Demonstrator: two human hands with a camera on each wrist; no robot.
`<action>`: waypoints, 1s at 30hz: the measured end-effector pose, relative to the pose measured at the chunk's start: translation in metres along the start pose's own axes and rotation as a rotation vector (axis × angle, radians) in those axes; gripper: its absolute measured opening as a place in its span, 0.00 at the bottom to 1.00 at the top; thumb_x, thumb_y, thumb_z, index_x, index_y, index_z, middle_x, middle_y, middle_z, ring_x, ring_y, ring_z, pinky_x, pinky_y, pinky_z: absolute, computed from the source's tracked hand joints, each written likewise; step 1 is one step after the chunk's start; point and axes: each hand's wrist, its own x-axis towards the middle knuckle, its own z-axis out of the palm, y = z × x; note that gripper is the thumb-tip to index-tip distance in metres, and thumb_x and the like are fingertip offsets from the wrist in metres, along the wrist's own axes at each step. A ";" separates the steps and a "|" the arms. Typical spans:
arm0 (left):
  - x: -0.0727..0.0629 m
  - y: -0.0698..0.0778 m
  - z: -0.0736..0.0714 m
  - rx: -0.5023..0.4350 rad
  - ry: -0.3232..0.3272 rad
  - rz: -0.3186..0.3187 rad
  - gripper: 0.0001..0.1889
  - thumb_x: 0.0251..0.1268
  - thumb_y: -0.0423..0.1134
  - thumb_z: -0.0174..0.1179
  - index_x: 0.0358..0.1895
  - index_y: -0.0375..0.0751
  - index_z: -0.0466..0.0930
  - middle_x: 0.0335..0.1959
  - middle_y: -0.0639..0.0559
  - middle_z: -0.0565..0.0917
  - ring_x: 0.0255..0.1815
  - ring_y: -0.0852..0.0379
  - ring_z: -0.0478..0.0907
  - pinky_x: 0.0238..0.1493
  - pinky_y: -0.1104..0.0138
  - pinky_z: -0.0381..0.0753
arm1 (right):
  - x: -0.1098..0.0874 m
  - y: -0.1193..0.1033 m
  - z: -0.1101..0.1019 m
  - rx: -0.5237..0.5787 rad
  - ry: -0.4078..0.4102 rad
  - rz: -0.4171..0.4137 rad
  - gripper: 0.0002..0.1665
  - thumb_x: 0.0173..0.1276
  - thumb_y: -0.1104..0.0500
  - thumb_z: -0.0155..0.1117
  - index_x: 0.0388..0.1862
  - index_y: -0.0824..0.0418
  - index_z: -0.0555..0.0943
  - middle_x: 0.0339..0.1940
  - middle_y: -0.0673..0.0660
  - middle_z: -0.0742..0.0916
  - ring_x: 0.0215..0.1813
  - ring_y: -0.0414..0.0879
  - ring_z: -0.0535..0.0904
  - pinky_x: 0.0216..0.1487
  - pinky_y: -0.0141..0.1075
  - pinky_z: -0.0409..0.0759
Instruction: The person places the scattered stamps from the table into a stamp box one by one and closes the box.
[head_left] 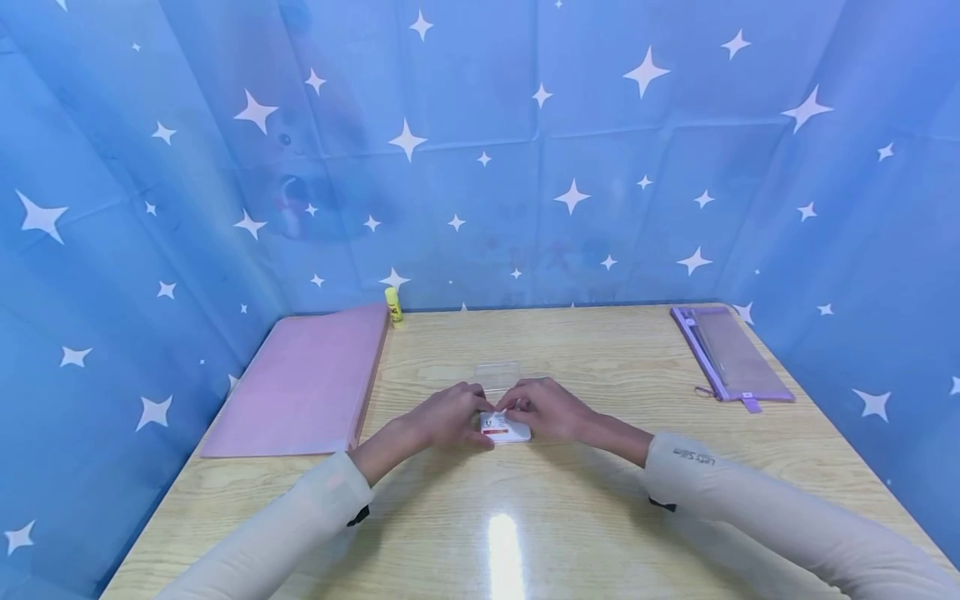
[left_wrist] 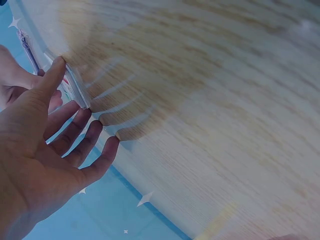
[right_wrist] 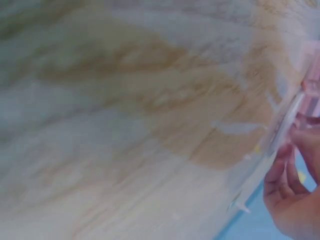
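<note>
I see both hands, left hand [head_left: 450, 414] and right hand [head_left: 546, 408], pinching a small card [head_left: 504, 427]; weak fingertip grip risks it sliding toward the clear sleeve [head_left: 498, 375] at 12 o'clock.

Bright, glare on table [head_left: 504, 542], right wrist view seemingly blurred

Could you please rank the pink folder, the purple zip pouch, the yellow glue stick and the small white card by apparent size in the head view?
1. pink folder, clearly largest.
2. purple zip pouch.
3. small white card, partly hidden by the left hand and right hand, so unsure.
4. yellow glue stick, far back, so unsure.
</note>
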 end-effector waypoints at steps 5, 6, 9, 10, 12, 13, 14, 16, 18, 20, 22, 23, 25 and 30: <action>-0.001 0.000 0.000 0.002 -0.001 -0.008 0.29 0.57 0.51 0.79 0.60 0.42 0.87 0.47 0.53 0.83 0.45 0.58 0.76 0.45 0.67 0.78 | 0.000 0.005 -0.008 0.001 0.012 0.005 0.08 0.72 0.63 0.70 0.48 0.57 0.91 0.43 0.49 0.89 0.40 0.40 0.84 0.39 0.32 0.82; -0.001 0.000 0.000 0.000 0.000 -0.011 0.29 0.57 0.51 0.79 0.60 0.42 0.87 0.47 0.52 0.83 0.46 0.57 0.76 0.46 0.67 0.78 | 0.000 0.006 -0.010 0.003 0.017 0.001 0.08 0.72 0.63 0.70 0.48 0.58 0.90 0.42 0.49 0.90 0.39 0.40 0.84 0.39 0.32 0.82; -0.001 0.000 0.000 -0.007 0.002 -0.014 0.30 0.57 0.51 0.79 0.60 0.41 0.87 0.48 0.51 0.84 0.46 0.57 0.77 0.46 0.66 0.79 | -0.001 0.009 -0.017 0.002 0.033 -0.006 0.09 0.72 0.64 0.70 0.49 0.60 0.90 0.40 0.49 0.89 0.38 0.40 0.84 0.38 0.32 0.82; -0.001 0.000 0.000 -0.010 0.003 -0.015 0.30 0.57 0.51 0.79 0.60 0.40 0.87 0.49 0.51 0.84 0.46 0.57 0.77 0.46 0.67 0.79 | -0.001 0.011 -0.020 0.000 0.038 -0.011 0.09 0.72 0.64 0.70 0.49 0.60 0.90 0.39 0.49 0.89 0.38 0.40 0.84 0.37 0.32 0.82; -0.001 0.001 -0.001 -0.015 0.002 -0.015 0.30 0.57 0.51 0.79 0.60 0.40 0.86 0.49 0.51 0.84 0.45 0.58 0.77 0.46 0.67 0.79 | -0.001 0.014 -0.025 -0.007 0.046 -0.017 0.10 0.72 0.64 0.70 0.50 0.61 0.89 0.39 0.49 0.89 0.38 0.40 0.84 0.37 0.32 0.81; -0.001 0.000 -0.001 -0.016 0.002 -0.016 0.30 0.57 0.52 0.79 0.60 0.40 0.86 0.49 0.51 0.84 0.45 0.58 0.77 0.46 0.67 0.79 | -0.001 0.016 -0.027 -0.011 0.053 -0.022 0.10 0.72 0.64 0.70 0.50 0.62 0.89 0.38 0.50 0.89 0.37 0.41 0.84 0.36 0.32 0.81; -0.001 0.000 -0.001 -0.015 0.001 -0.016 0.30 0.57 0.52 0.79 0.60 0.40 0.86 0.49 0.52 0.84 0.45 0.58 0.77 0.46 0.67 0.78 | -0.001 0.017 -0.029 -0.015 0.059 -0.029 0.10 0.72 0.64 0.70 0.50 0.62 0.89 0.38 0.50 0.89 0.37 0.41 0.84 0.36 0.33 0.81; 0.000 0.000 -0.002 -0.011 -0.001 -0.018 0.30 0.57 0.52 0.78 0.60 0.41 0.86 0.49 0.52 0.84 0.45 0.58 0.76 0.46 0.67 0.78 | -0.001 0.021 -0.034 -0.025 0.069 -0.038 0.10 0.71 0.65 0.70 0.50 0.63 0.89 0.38 0.51 0.89 0.37 0.41 0.84 0.35 0.33 0.81; 0.000 0.000 -0.002 -0.004 -0.002 -0.018 0.30 0.57 0.53 0.78 0.60 0.41 0.86 0.49 0.52 0.84 0.45 0.58 0.76 0.46 0.67 0.78 | -0.001 0.025 -0.037 -0.032 0.080 -0.041 0.10 0.70 0.66 0.71 0.50 0.64 0.89 0.37 0.52 0.89 0.36 0.42 0.84 0.35 0.33 0.81; 0.000 0.000 -0.002 -0.003 -0.004 -0.017 0.30 0.58 0.53 0.78 0.60 0.41 0.87 0.49 0.52 0.84 0.46 0.58 0.76 0.47 0.66 0.78 | -0.001 0.029 -0.040 -0.043 0.088 -0.037 0.10 0.70 0.66 0.71 0.49 0.65 0.88 0.37 0.52 0.89 0.36 0.44 0.84 0.35 0.33 0.81; 0.000 0.000 -0.003 -0.008 -0.008 -0.020 0.30 0.58 0.53 0.78 0.61 0.41 0.86 0.50 0.52 0.84 0.46 0.58 0.76 0.47 0.66 0.78 | -0.001 0.032 -0.043 -0.050 0.090 -0.022 0.11 0.69 0.66 0.71 0.49 0.65 0.88 0.37 0.53 0.88 0.37 0.45 0.84 0.36 0.33 0.81; 0.000 0.000 -0.003 -0.009 -0.010 -0.020 0.30 0.58 0.53 0.78 0.61 0.42 0.86 0.50 0.52 0.84 0.46 0.58 0.76 0.48 0.66 0.78 | -0.001 0.035 -0.043 -0.054 0.089 -0.012 0.11 0.70 0.66 0.71 0.50 0.65 0.88 0.37 0.53 0.88 0.37 0.45 0.84 0.36 0.33 0.80; 0.000 0.000 -0.003 -0.014 -0.011 -0.018 0.30 0.58 0.53 0.78 0.61 0.41 0.86 0.50 0.52 0.84 0.46 0.58 0.76 0.48 0.66 0.78 | -0.001 0.039 -0.044 -0.058 0.085 0.009 0.11 0.70 0.65 0.71 0.50 0.65 0.88 0.37 0.53 0.88 0.37 0.46 0.85 0.36 0.33 0.81; 0.000 0.000 -0.002 -0.016 -0.009 -0.005 0.29 0.57 0.52 0.78 0.60 0.41 0.87 0.49 0.52 0.84 0.44 0.59 0.75 0.47 0.67 0.77 | -0.003 0.047 -0.044 -0.048 0.085 0.046 0.11 0.70 0.65 0.71 0.50 0.66 0.88 0.38 0.54 0.88 0.37 0.47 0.85 0.37 0.35 0.82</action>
